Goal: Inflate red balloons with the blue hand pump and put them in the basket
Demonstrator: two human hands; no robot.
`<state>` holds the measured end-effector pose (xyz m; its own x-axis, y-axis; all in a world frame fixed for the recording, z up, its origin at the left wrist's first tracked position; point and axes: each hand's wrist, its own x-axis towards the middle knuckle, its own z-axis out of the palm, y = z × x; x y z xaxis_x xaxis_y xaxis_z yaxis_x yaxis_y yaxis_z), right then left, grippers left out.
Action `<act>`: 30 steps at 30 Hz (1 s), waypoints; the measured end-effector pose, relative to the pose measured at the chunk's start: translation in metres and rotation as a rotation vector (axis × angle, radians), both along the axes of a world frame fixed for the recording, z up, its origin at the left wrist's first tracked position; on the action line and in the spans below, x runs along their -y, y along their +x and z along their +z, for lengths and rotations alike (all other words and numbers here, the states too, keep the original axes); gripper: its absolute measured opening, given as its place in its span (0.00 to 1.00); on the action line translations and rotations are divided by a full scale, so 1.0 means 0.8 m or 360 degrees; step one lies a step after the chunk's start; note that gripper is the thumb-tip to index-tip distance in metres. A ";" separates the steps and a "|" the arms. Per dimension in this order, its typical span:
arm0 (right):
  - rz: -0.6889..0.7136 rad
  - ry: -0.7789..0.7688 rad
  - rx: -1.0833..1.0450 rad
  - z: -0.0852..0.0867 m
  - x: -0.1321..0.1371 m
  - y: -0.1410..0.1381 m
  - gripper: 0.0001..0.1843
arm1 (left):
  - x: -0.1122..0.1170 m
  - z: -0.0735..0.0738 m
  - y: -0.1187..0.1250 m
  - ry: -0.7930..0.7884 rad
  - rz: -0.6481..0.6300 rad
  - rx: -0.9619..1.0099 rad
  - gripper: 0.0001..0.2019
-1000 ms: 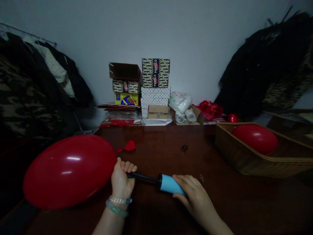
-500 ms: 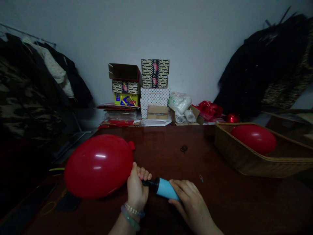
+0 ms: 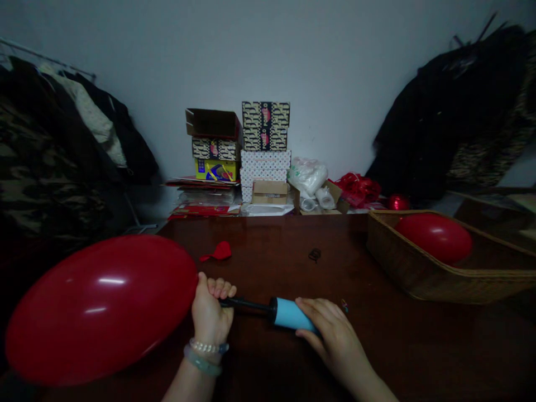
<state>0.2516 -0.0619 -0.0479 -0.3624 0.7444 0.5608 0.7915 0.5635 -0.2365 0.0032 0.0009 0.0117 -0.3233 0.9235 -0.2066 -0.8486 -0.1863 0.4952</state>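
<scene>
A large red balloon [image 3: 103,310] fills the left side of the view, its neck end at my left hand [image 3: 213,310]. My left hand is closed around the black end of a hand balloon pump, with the thumb against the balloon's neck; the join is hidden by the fingers. My right hand [image 3: 329,332] wraps the light-blue barrel of the balloon pump [image 3: 288,314]. A length of black rod shows between the barrel and my left hand. Just beyond my left hand, a flat uninflated red balloon [image 3: 221,251] lies on the table.
A wicker basket [image 3: 412,282] holding another red balloon [image 3: 435,237] stands at the right. Black bands [image 3: 315,255] and a small clip-like item [image 3: 344,305] lie on the dark table [image 3: 268,240]. Stacked boxes [image 3: 266,125] line the wall; clothes hang on both sides.
The balloon has grown larger and extends farther left. My left hand has moved left, away from the blue barrel, exposing more black rod. The uninflated balloon shows fully now.
</scene>
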 end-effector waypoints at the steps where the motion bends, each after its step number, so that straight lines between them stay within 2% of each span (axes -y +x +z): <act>1: 0.0004 0.0013 0.0000 0.001 -0.001 0.003 0.25 | -0.002 0.001 -0.003 0.0003 0.0016 0.0001 0.23; 6: 0.0040 0.0014 0.0010 0.005 0.003 0.004 0.24 | -0.001 0.003 -0.004 -0.0032 0.0029 0.0017 0.21; 14: -0.0005 0.0062 0.0030 0.003 0.009 -0.005 0.22 | 0.004 -0.005 0.008 -0.0061 -0.0014 0.0052 0.22; 22: -0.0087 0.0047 -0.0006 -0.003 0.026 -0.041 0.23 | 0.021 -0.021 0.034 -0.0069 -0.0161 0.0057 0.23; 26: -0.0128 0.0012 -0.0051 -0.005 0.028 -0.051 0.23 | 0.023 -0.018 0.034 -0.0068 -0.0128 0.0016 0.24; 30: -0.0094 -0.0009 -0.0078 -0.009 0.022 -0.045 0.24 | 0.016 -0.013 0.023 -0.0046 -0.0119 -0.0018 0.24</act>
